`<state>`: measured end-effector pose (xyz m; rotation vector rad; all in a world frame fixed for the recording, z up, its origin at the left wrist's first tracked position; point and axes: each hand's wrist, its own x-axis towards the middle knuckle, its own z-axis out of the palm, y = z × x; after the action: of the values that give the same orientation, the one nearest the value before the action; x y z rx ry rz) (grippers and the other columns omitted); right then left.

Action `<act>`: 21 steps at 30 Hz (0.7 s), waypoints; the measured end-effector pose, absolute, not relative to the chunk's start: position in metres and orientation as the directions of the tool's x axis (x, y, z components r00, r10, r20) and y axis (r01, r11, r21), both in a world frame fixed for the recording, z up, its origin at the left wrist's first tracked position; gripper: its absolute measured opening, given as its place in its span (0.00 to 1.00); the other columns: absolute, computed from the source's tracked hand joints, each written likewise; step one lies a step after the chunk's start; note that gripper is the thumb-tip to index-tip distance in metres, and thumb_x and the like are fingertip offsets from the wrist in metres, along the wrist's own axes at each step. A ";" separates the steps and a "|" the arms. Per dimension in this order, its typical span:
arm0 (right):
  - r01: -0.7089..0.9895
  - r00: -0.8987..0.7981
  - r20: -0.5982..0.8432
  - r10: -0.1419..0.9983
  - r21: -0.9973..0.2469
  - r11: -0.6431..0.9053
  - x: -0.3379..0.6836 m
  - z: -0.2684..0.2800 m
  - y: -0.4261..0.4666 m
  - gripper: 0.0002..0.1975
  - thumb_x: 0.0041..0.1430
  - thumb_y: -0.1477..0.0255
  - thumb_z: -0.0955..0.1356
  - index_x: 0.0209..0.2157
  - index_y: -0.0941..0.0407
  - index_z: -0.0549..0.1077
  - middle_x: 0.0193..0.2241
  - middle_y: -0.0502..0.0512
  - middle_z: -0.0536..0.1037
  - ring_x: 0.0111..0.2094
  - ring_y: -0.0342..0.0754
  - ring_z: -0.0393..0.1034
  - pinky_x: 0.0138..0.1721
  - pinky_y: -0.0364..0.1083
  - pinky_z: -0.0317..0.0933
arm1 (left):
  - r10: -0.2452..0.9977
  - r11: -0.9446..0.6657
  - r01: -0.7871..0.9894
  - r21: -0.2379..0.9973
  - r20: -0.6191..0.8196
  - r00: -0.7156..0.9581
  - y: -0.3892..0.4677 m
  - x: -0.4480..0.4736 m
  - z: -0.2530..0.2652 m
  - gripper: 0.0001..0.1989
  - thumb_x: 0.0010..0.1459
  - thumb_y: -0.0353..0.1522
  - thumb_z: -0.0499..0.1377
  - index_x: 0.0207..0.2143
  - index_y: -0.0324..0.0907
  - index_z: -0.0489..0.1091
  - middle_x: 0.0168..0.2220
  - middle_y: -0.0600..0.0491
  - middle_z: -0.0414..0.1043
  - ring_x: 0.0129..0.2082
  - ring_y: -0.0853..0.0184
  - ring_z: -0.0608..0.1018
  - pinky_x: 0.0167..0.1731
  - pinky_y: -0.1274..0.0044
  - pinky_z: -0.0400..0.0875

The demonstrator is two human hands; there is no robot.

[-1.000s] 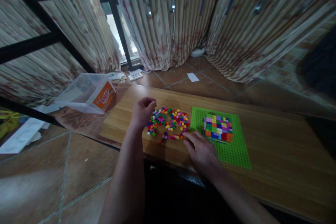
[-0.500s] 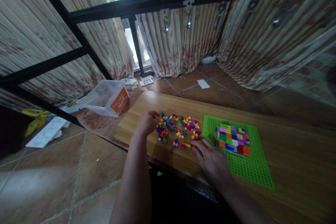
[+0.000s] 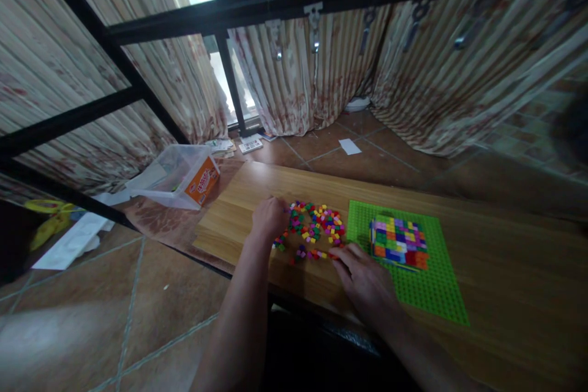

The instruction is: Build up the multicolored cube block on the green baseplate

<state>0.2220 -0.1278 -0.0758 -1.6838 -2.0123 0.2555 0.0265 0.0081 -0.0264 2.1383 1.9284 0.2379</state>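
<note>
Small multicoloured toy bricks (image 3: 316, 220) lie loose on the wooden table (image 3: 257, 180). My left hand (image 3: 270, 218) is over the left side of this pile with its fingers curled inward, and it covers some of the bricks. Its fingertips are hidden. At the near end of a short row of bricks is my right hand (image 3: 367, 275), thumb and forefinger pinched round a small orange-red toy brick (image 3: 334, 255). Right of the pile lies a green studded baseplate (image 3: 441, 288). On it stands a block of many-coloured bricks (image 3: 399, 240), close beyond my right hand.
A clear plastic box (image 3: 172, 196) with an orange label stands on the floor past the table's left end. A black metal frame (image 3: 257, 3) with hanging clips crosses in front of striped curtains (image 3: 294, 86). White paper (image 3: 350, 146) lies on the tiles.
My left hand has moved right and over the pile, now hiding bricks that showed before. My right hand stays at the brick row. The whole view has shifted slightly.
</note>
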 end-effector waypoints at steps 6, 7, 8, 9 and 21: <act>0.867 -0.110 0.236 0.965 -0.452 0.210 0.220 -0.072 -0.129 0.12 0.67 0.73 0.61 0.43 0.52 0.75 0.38 0.54 0.77 0.37 0.48 0.74 0.36 0.45 0.65 | 0.985 -0.155 0.950 0.269 -0.036 0.171 0.007 0.029 -0.028 0.10 0.53 0.28 0.58 0.35 0.42 0.79 0.39 0.43 0.76 0.43 0.57 0.76 0.43 0.72 0.69; 0.869 -0.111 0.231 0.966 -0.450 0.208 0.220 -0.072 -0.129 0.12 0.67 0.73 0.61 0.42 0.52 0.75 0.38 0.54 0.77 0.37 0.48 0.74 0.36 0.45 0.65 | 0.984 -0.162 0.950 0.265 -0.034 0.177 0.007 0.030 -0.028 0.10 0.53 0.28 0.57 0.34 0.41 0.78 0.39 0.42 0.75 0.44 0.56 0.76 0.43 0.71 0.69; 0.867 -0.115 0.226 0.967 -0.452 0.209 0.221 -0.071 -0.129 0.12 0.67 0.73 0.61 0.42 0.52 0.75 0.38 0.54 0.77 0.37 0.48 0.74 0.36 0.45 0.65 | 0.983 -0.166 0.951 0.261 -0.031 0.180 0.007 0.031 -0.027 0.10 0.53 0.27 0.57 0.34 0.40 0.78 0.39 0.41 0.75 0.44 0.56 0.76 0.43 0.71 0.69; 0.863 -0.118 0.223 0.968 -0.459 0.211 0.221 -0.071 -0.129 0.12 0.67 0.73 0.61 0.42 0.52 0.75 0.38 0.54 0.77 0.37 0.48 0.74 0.36 0.45 0.66 | 0.983 -0.166 0.952 0.256 -0.028 0.179 0.006 0.031 -0.027 0.09 0.53 0.27 0.57 0.33 0.40 0.78 0.39 0.40 0.75 0.44 0.55 0.76 0.44 0.71 0.69; 0.717 -0.001 0.406 0.914 -0.637 0.284 0.225 -0.052 -0.137 0.13 0.67 0.74 0.61 0.40 0.53 0.77 0.35 0.54 0.79 0.37 0.46 0.74 0.40 0.44 0.67 | 0.955 -0.283 0.791 0.542 0.086 0.282 0.003 0.044 -0.010 0.04 0.56 0.31 0.58 0.32 0.41 0.71 0.28 0.52 0.74 0.29 0.64 0.76 0.31 0.75 0.67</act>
<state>0.2248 -0.1365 -0.0518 -1.4832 -1.7647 0.3153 0.0436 0.0031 -0.0103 2.1627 1.5733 0.5663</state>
